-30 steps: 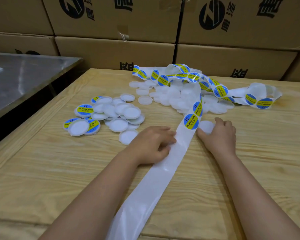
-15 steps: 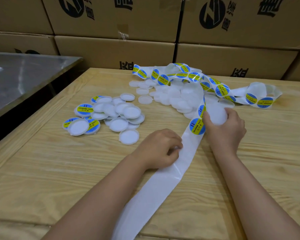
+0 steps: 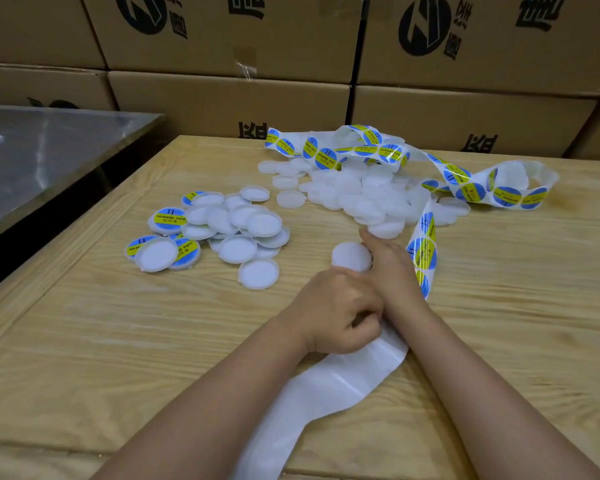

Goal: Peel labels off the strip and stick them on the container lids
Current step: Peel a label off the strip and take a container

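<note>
Near the middle of the table (image 3: 118,341), the right hand (image 3: 392,271) gripped 1 blank lid (image 3: 350,256) beside the strip (image 3: 343,379), which the left hand (image 3: 336,306) pinched; next, by my reading, a label (image 3: 423,252) needed peeling off and pressing onto that lid.

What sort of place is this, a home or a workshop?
Most likely a packing workshop or storeroom: printed cardboard boxes are stacked along the back, a wooden table holds heaps of white lids, and a long strip of soldering-paste labels lies across it.
</note>
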`<state>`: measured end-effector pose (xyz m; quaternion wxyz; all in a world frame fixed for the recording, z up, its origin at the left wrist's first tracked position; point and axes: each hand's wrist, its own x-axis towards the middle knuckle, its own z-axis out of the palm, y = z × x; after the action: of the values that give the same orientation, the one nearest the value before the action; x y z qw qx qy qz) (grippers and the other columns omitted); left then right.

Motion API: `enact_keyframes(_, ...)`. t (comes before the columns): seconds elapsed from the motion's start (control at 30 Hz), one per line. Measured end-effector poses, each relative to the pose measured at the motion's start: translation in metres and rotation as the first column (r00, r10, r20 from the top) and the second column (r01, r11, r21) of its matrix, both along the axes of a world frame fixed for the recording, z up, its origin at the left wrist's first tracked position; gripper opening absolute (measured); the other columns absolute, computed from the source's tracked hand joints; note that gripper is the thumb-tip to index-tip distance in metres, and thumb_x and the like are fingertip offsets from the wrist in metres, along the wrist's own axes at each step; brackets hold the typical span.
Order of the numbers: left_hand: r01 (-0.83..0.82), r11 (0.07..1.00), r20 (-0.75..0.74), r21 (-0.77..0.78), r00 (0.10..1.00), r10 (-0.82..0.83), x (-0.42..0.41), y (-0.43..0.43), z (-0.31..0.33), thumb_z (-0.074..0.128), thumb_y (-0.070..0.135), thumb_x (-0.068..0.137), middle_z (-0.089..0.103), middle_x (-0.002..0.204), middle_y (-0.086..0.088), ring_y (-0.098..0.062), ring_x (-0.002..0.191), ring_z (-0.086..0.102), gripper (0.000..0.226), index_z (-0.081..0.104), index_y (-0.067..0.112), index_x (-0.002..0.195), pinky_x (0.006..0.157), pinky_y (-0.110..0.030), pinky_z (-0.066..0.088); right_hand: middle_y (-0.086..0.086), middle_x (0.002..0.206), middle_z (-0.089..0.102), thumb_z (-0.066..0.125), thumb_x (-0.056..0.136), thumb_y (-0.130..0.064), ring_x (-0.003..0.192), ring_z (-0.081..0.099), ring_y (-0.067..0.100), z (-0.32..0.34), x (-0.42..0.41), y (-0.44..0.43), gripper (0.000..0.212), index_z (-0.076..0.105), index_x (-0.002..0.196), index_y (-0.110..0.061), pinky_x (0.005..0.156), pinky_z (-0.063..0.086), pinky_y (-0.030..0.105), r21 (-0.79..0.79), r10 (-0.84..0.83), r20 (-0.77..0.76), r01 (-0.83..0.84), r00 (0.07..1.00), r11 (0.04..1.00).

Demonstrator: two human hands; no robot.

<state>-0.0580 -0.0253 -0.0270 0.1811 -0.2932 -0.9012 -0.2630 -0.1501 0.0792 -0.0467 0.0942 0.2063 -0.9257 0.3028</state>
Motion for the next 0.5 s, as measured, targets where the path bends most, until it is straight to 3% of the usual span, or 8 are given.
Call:
enact_keyframes(0.1,-0.006,0.999,0.011,-0.043,1.000,0.006,-0.002,-0.001,-0.002,0.036,0.028,0.074,0.066,0.072,-0.005,-0.025,0.072,0.060,0.043,0.073,0.008,0.078,0.058,-0.039,0.046,0.004,0.116,0.064,0.076,0.071,-0.044,0.111,0.055,0.022,0.003,0.004,0.003,0.075,0.049,0.133,-0.012,0.095,0.040,0.030,-0.245,0.013,0.069,0.004,0.998,0.970)
enact_keyframes(0.13,-0.016,0.999,0.032,-0.050,0.999,0.017,-0.003,-0.001,-0.003,0.035,0.030,0.075,0.066,0.078,-0.005,-0.024,0.078,0.060,0.046,0.075,0.009,0.083,0.060,-0.039,0.047,0.002,0.115,0.064,0.074,0.076,-0.040,0.110,0.056,0.019,0.005,0.006,0.005,0.064,0.053,0.130,-0.013,0.093,0.039,0.026,-0.345,-0.015,0.035,0.026,0.999,0.938)
enact_keyframes(0.2,-0.032,0.998,0.057,-0.052,0.998,0.035,-0.004,-0.001,-0.007,0.034,0.032,0.077,0.065,0.084,-0.005,-0.022,0.082,0.057,0.048,0.076,0.011,0.086,0.062,-0.039,0.046,0.003,0.105,0.067,0.066,0.085,-0.028,0.102,0.058,0.022,0.009,0.009,0.010,0.036,0.063,0.116,-0.010,0.089,0.038,0.025,-0.452,-0.154,-0.178,0.059,0.972,0.890)
enact_keyframes(0.27,-0.060,0.997,0.058,-0.048,0.996,0.062,-0.006,-0.001,-0.010,0.034,0.033,0.081,0.064,0.090,-0.005,-0.021,0.087,0.056,0.048,0.076,0.010,0.085,0.064,-0.039,0.046,0.009,0.096,0.067,0.058,0.088,-0.015,0.091,0.057,0.028,0.012,0.008,0.017,0.019,0.066,0.101,-0.003,0.085,0.037,0.028,-0.467,-0.309,-0.364,0.115,0.879,0.877)
enact_keyframes(0.3,-0.074,0.996,0.061,-0.045,0.995,0.077,-0.007,-0.001,-0.012,0.034,0.034,0.082,0.065,0.095,-0.005,-0.021,0.091,0.056,0.049,0.075,0.007,0.083,0.065,-0.038,0.046,0.012,0.093,0.066,0.056,0.087,-0.010,0.088,0.055,0.029,0.013,0.007,0.021,0.016,0.067,0.096,-0.002,0.083,0.037,0.030,-0.467,-0.357,-0.386,0.154,0.850,0.871)
enact_keyframes(0.4,-0.122,0.988,0.083,-0.091,0.988,0.129,-0.010,-0.002,-0.013,0.027,0.040,0.086,0.067,0.099,-0.006,-0.019,0.102,0.057,0.056,0.067,0.003,0.075,0.070,-0.039,0.047,0.016,0.085,0.062,0.053,0.088,-0.005,0.083,0.055,0.034,0.010,-0.001,0.034,0.013,0.065,0.086,0.000,0.076,0.036,0.032,-0.421,-0.380,-0.286,0.241,0.880,0.874)
enact_keyframes(0.5,-0.142,0.980,0.118,-0.140,0.980,0.158,-0.012,-0.005,-0.013,0.017,0.046,0.085,0.068,0.098,-0.008,-0.011,0.110,0.055,0.066,0.068,0.004,0.084,0.079,-0.038,0.045,0.015,0.090,0.065,0.051,0.089,-0.006,0.089,0.057,0.034,0.001,-0.010,0.036,0.017,0.067,0.087,0.001,0.075,0.034,0.030,-0.227,-0.276,-0.182,0.232,0.944,0.946)
